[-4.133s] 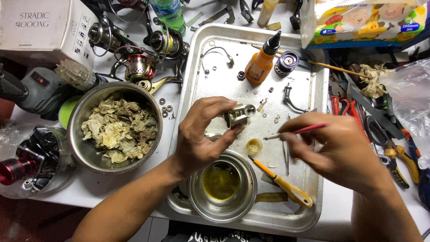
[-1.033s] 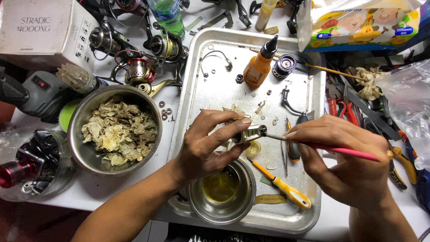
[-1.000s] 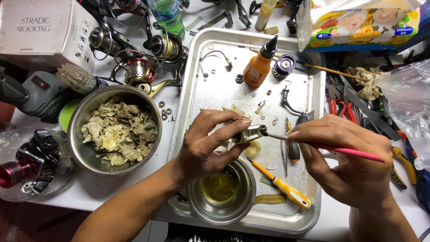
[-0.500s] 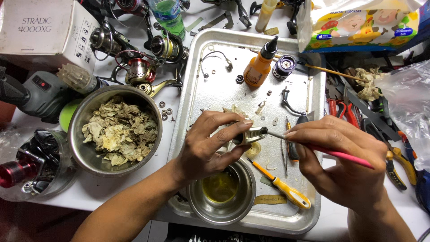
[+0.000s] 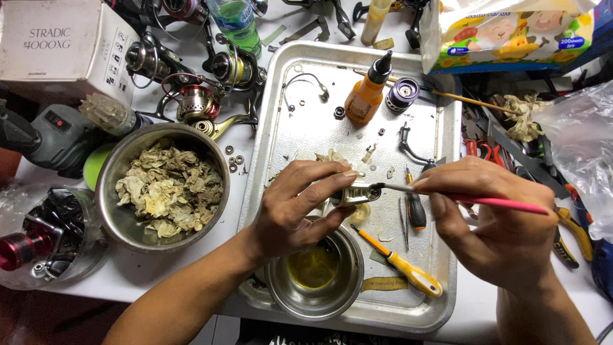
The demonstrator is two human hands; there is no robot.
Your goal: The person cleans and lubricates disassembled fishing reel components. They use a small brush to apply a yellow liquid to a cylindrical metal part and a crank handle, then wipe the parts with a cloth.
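1. Crowding the far left of the desk point(image 5: 159, 281) are a white cardboard box point(image 5: 60, 48), a grey power tool point(image 5: 48, 137) and a clear tub point(image 5: 54, 239) holding a red-and-black reel part.
2. Next comes a large steel bowl point(image 5: 112, 191) filled with crumpled, stained paper wipes point(image 5: 169, 191); behind it lie several fishing reels point(image 5: 191, 102) and a green plastic bottle point(image 5: 235, 19).
3. A metal tray point(image 5: 440, 128) takes the middle of the desk. At its near edge sits a small steel bowl point(image 5: 341, 294) holding yellowish oil.
4. The left hand point(image 5: 290, 207) hovers over the tray just above that small bowl, its fingers point(image 5: 319, 188) clenched around a small metal reel part point(image 5: 354, 193), thumb below and the others on top.
5. Farther back on the tray stand an orange oil bottle point(image 5: 365, 96) with a black nozzle and a dark purple spool point(image 5: 402, 94); loose washers and a wire bail lie around them.
6. A yellow-handled screwdriver point(image 5: 399, 262) lies on the tray near the small bowl, with a darker one just beside it.
7. The right hand point(image 5: 491, 223) grips a thin pink-handled brush point(image 5: 491, 203) pencil-style, its tip touching the reel part.
8. On the right lie pliers point(image 5: 568, 223), a clear plastic bag point(image 5: 584, 147) and a colourful tissue pack point(image 5: 511, 32).
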